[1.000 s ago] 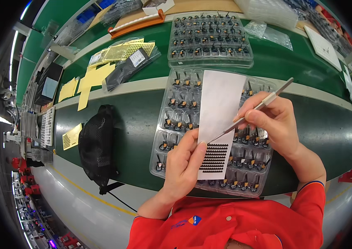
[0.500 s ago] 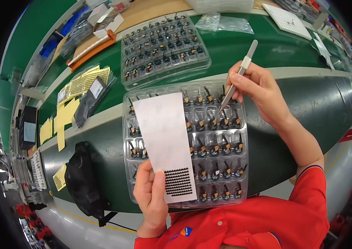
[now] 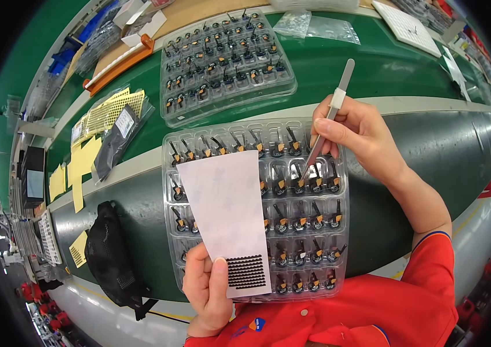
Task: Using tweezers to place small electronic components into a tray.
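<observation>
Between thumb and fingers, my left hand [image 3: 208, 286] pinches the lower left edge of a white backing sheet [image 3: 222, 202]. Rows of small black stickers [image 3: 246, 272] sit near the sheet's bottom end. In my right hand [image 3: 358, 133] is a pair of metal tweezers [image 3: 331, 115] with a pale sleeve, tips pointing down. Those tips are at a small black part [image 3: 299, 184] with an orange-tan patch; whether they touch it I cannot tell. It lies in a clear plastic tray [image 3: 342, 243] of similar parts, some hidden under the sheet.
Beyond stands another filled clear tray [image 3: 170, 113]. Yellow sticker sheets [image 3: 112, 113] and a dark packet [image 3: 119, 141] lie left of it. A black mesh bag [image 3: 109, 254] rests at the near left. Clear plastic bags [image 3: 326, 30] and a white perforated board [image 3: 407, 28] are farther back.
The white sheet and my left hand have shifted slightly down, showing more of the tray's far row. My right hand still holds the tweezers over nearly the same part. The view has shifted a little.
</observation>
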Demonstrator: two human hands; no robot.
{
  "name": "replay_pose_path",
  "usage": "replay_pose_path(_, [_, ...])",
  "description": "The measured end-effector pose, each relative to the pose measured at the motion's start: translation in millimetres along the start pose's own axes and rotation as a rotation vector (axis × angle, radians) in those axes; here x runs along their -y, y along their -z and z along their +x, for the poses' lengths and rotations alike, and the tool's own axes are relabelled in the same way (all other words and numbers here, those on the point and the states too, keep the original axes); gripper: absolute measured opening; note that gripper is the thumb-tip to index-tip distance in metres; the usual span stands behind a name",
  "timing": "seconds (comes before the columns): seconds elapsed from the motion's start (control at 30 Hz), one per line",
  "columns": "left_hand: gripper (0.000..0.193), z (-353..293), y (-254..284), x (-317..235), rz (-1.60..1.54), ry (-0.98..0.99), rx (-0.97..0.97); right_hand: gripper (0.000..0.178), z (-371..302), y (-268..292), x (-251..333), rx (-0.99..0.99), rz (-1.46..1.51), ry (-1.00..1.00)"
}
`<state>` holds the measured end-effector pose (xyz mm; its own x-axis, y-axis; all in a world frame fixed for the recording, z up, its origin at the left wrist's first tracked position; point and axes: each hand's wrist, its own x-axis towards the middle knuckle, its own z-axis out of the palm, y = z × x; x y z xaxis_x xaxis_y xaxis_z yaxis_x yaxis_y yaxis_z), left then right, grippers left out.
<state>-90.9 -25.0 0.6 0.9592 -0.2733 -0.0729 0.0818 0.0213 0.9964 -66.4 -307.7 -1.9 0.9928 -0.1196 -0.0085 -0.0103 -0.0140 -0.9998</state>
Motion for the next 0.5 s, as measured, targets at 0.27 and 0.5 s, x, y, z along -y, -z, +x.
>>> replay_pose_path(0.27, [0.026,0.3,1.9,2.7,0.019,-0.008,0.007,0.020,0.8,1.8,-1.4,0.021,-0.046,-0.020])
replay_pose_path(0.5, [0.026,-1.9,7.4,5.2,0.072,-0.015,0.020,0.021,2.1,0.8,2.6,0.027,-0.059,-0.033])
